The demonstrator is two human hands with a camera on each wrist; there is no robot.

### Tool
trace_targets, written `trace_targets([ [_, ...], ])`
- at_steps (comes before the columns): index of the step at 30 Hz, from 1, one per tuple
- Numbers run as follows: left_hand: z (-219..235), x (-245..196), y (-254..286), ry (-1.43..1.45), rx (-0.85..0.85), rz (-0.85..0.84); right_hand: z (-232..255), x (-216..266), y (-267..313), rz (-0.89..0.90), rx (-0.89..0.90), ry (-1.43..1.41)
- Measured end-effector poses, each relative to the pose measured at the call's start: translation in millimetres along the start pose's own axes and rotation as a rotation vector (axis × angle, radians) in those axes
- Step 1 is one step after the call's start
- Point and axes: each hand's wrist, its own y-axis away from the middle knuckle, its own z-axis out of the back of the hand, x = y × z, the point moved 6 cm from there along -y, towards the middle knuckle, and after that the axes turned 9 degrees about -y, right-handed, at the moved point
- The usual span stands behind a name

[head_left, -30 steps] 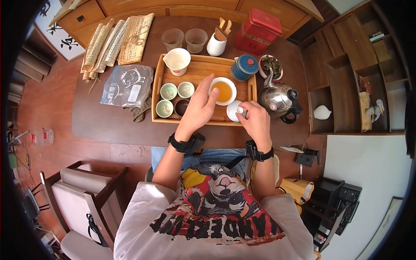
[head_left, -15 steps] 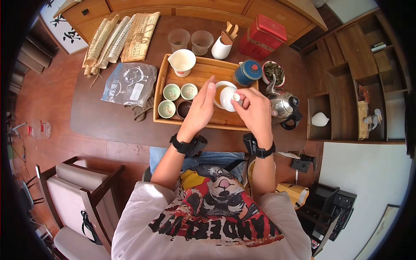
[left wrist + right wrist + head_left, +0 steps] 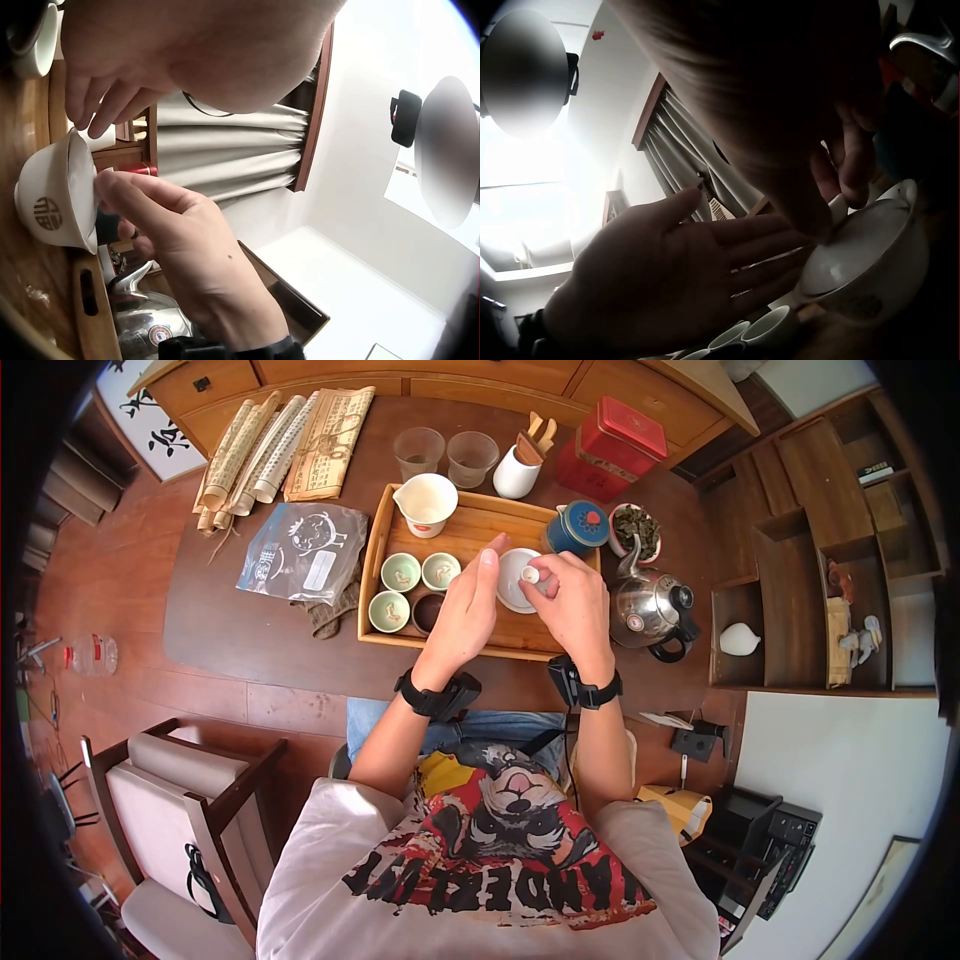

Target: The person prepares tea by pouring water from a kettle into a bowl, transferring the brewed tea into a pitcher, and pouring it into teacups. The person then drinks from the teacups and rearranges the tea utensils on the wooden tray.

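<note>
A white gaiwan point(image 3: 49, 199) stands on the wooden tea tray point(image 3: 490, 525), a brown emblem on its side. Its white lid point(image 3: 512, 588) sits in the mouth of the bowl and hides the tea. Thumb and fingers of my right hand point(image 3: 578, 610) pinch the lid's knob point(image 3: 530, 574). To the left of the bowl, my left hand point(image 3: 465, 615) is held with straight fingers, its fingertips right by the rim in the left wrist view. Left of that hand are several small cups, among them a pale green cup point(image 3: 401, 572) and a dark cup point(image 3: 428, 614).
A white pitcher point(image 3: 427, 505) occupies the tray's far left corner, a blue canister point(image 3: 577, 528) its far right. A steel kettle point(image 3: 645, 610) and a bowl of tea leaves point(image 3: 635, 532) stand right of the tray. Behind it are two clear cups, a white tool holder point(image 3: 515, 475) and a red tin point(image 3: 612, 450).
My right hand has lifted the lid from the tray, brought it left and set it over the tea-filled gaiwan. The left hand stays beside the bowl, fingers straight.
</note>
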Motion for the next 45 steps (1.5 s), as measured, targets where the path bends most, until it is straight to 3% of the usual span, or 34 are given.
trace_targets([
  [4, 1.3, -7.4, 0.7, -0.003, 0.018, -0.005, -1.5, -0.7, 1.2, 0.015, -0.010, 0.021],
  [6, 2.2, -13.8, 1.2, -0.168, 0.004, -0.075, -1.5, -1.2, 1.3, 0.026, -0.028, 0.011],
  [15, -0.7, -19.6, 3.0, -0.334, -0.003, -0.101, -4.0, -4.1, 0.7, 0.006, -0.010, 0.024],
  [45, -9.6, -17.4, 9.3, -0.392, 0.032, -0.129, -9.9, -11.4, 4.2, 0.023, -0.057, -0.074],
])
